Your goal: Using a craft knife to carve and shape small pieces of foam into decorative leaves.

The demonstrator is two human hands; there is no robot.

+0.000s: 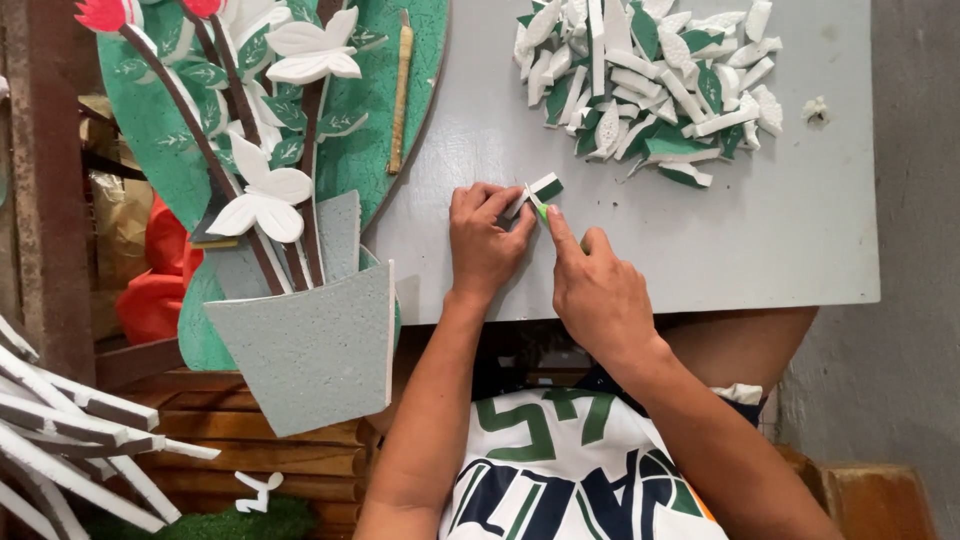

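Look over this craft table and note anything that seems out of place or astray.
One small white scrap lies alone on the grey table, apart from the heap of white and green foam pieces. Otherwise nothing stands out: the left hand steadies a small foam piece while the right hand works a green-handled tool against it.

Illumination is even, diffuse daylight; the grey table shows no glare. Soft shadows fall beneath the hands and below the table's near edge. Focus is sharp centrally, with slight wide-angle distortion toward frame corners.
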